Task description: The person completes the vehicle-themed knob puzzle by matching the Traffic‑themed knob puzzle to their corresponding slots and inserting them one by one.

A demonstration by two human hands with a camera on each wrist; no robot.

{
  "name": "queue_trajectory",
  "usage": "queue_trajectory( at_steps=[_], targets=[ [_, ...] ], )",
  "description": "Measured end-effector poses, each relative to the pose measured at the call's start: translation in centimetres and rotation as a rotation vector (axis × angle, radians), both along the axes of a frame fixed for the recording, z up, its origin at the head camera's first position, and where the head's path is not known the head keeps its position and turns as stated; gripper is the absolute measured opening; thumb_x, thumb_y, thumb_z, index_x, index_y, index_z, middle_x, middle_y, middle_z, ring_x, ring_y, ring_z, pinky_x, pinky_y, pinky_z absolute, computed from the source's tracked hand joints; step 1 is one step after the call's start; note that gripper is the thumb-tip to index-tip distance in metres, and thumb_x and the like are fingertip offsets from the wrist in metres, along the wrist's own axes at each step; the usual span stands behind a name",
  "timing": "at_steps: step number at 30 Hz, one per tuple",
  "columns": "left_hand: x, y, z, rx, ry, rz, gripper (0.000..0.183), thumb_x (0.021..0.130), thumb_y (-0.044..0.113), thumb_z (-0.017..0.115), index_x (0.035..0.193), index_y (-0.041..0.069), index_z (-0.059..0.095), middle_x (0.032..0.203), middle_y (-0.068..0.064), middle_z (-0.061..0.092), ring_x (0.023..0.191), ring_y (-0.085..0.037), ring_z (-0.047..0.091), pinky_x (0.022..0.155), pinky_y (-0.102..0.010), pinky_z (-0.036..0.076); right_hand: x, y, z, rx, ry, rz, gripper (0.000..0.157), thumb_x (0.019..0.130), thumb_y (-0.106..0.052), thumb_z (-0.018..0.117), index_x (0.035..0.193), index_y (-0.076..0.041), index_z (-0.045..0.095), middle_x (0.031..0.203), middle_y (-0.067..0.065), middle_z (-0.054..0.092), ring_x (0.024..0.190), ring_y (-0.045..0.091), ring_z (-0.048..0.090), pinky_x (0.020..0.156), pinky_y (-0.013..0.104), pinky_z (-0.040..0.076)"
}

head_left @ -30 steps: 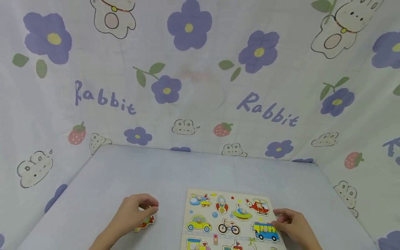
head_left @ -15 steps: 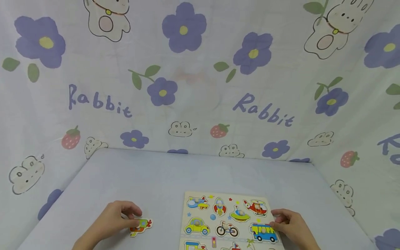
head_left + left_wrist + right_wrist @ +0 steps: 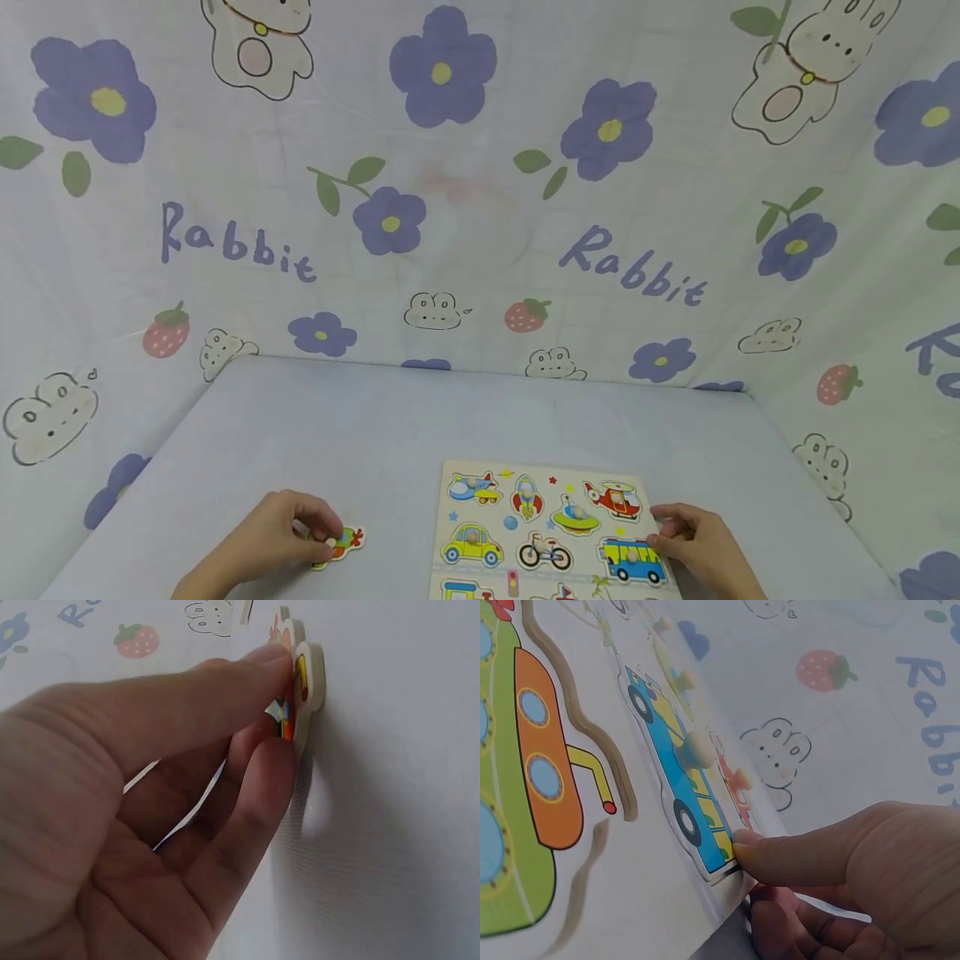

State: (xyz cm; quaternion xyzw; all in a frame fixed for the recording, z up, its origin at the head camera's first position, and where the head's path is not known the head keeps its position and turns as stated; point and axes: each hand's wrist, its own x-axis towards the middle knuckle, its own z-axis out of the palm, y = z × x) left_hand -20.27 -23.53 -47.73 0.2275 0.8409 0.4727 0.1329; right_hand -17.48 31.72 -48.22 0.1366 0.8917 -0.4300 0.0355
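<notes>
A submarine puzzle piece (image 3: 351,540), green and orange with a red propeller, is at the table's left side. My left hand (image 3: 273,533) pinches it from above at its small round knob. In the left wrist view the thumb and fingertips meet over the face of the piece (image 3: 304,675), which is close against the white surface. My right hand (image 3: 701,542) grips the right edge of the wooden puzzle board (image 3: 525,556), thumb on top beside the bus piece (image 3: 633,560) and fingers curled below the edge.
Knobbed vehicle pieces fill the board's visible upper slots, among them a yellow car (image 3: 471,546), a bicycle (image 3: 545,552) and a helicopter (image 3: 613,498). A recess with a printed submarine (image 3: 547,757) shows in the right wrist view. A patterned curtain (image 3: 480,267) encloses the table.
My left hand has shifted left across the submarine piece, uncovering its propeller end, and its fingertips have come together on the knob. My right hand stays at the board's edge. The view has tilted slightly.
</notes>
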Motion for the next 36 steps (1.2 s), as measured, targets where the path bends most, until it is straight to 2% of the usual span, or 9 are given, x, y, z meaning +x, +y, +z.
queue_trajectory(
  at_steps=[6, 10, 15, 21, 25, 30, 33, 36],
  targets=[
    [0.2, 0.4, 0.1, -0.018, 0.060, 0.008, 0.016, 0.075, 0.005, 0.084, 0.084, 0.012, 0.073, 0.077, 0.005, 0.069, 0.068, -0.011, 0.062, 0.062, -0.027, 0.053, 0.1, 0.0, 0.0, -0.007, -0.012, -0.012, 0.047, 0.078, -0.007, 0.081, 0.120, 0.006, 0.063, 0.081, 0.010, 0.056, 0.073, 0.025, 0.053, 0.064, 0.034, 0.051],
    [0.4, 0.5, 0.2, -0.039, 0.084, 0.036, 0.016, 0.075, 0.010, 0.085, 0.082, 0.012, 0.071, 0.074, 0.007, 0.068, 0.066, -0.010, 0.063, 0.060, -0.026, 0.051, 0.1, 0.0, 0.0, -0.008, -0.001, -0.006, 0.047, 0.078, -0.006, 0.081, 0.119, 0.007, 0.063, 0.081, 0.010, 0.056, 0.073, 0.024, 0.053, 0.064, 0.034, 0.052],
    [0.6, 0.8, 0.2, -0.051, 0.110, 0.082, 0.019, 0.075, 0.019, 0.087, 0.080, 0.013, 0.070, 0.073, 0.008, 0.067, 0.065, -0.010, 0.063, 0.058, -0.026, 0.051, 0.1, -0.2, 0.1, -0.011, -0.014, -0.010, 0.046, 0.078, -0.005, 0.081, 0.120, 0.007, 0.063, 0.081, 0.010, 0.056, 0.073, 0.025, 0.053, 0.064, 0.034, 0.052],
    [0.9, 1.6, 0.1, -0.042, 0.215, 0.180, 0.019, 0.075, 0.021, 0.087, 0.077, 0.018, 0.069, 0.072, 0.012, 0.066, 0.064, -0.006, 0.063, 0.059, -0.025, 0.052, 0.1, -0.3, 0.3, -0.008, -0.019, -0.010, 0.046, 0.078, -0.004, 0.080, 0.120, 0.006, 0.063, 0.081, 0.010, 0.055, 0.074, 0.025, 0.052, 0.065, 0.034, 0.051],
    [1.0, 2.6, -0.2, 0.014, 0.264, 0.277, 0.017, 0.076, 0.020, 0.086, 0.080, 0.019, 0.069, 0.073, 0.012, 0.067, 0.064, -0.007, 0.065, 0.060, -0.025, 0.054, 0.2, -0.4, 0.3, -0.005, -0.012, -0.006, 0.046, 0.078, -0.004, 0.080, 0.120, 0.007, 0.063, 0.081, 0.010, 0.055, 0.075, 0.025, 0.052, 0.066, 0.034, 0.051],
    [1.3, 4.3, -0.2, 0.142, 0.268, 0.366, 0.019, 0.074, 0.011, 0.087, 0.081, 0.015, 0.069, 0.074, 0.009, 0.069, 0.064, -0.011, 0.066, 0.061, -0.027, 0.055, 0.1, -0.4, 0.2, -0.010, -0.015, -0.015, 0.045, 0.079, -0.002, 0.079, 0.120, 0.006, 0.063, 0.081, 0.010, 0.055, 0.074, 0.025, 0.052, 0.065, 0.034, 0.051],
    [1.5, 5.4, 0.0, 0.186, 0.270, 0.399, 0.020, 0.073, 0.007, 0.087, 0.080, 0.014, 0.069, 0.074, 0.008, 0.069, 0.062, -0.012, 0.066, 0.060, -0.027, 0.055, 0.0, -0.3, 0.2, -0.012, -0.018, -0.013, 0.045, 0.080, -0.002, 0.079, 0.121, 0.007, 0.062, 0.081, 0.010, 0.055, 0.074, 0.025, 0.052, 0.066, 0.034, 0.051],
    [1.6, 6.7, 0.4, 0.191, 0.293, 0.404, 0.021, 0.073, 0.008, 0.087, 0.079, 0.014, 0.068, 0.074, 0.010, 0.069, 0.062, -0.011, 0.064, 0.059, -0.026, 0.054, -0.1, -0.2, 0.1, -0.009, -0.017, -0.014, 0.046, 0.080, -0.003, 0.079, 0.121, 0.007, 0.062, 0.081, 0.010, 0.055, 0.073, 0.025, 0.052, 0.065, 0.034, 0.051]
  ],
)
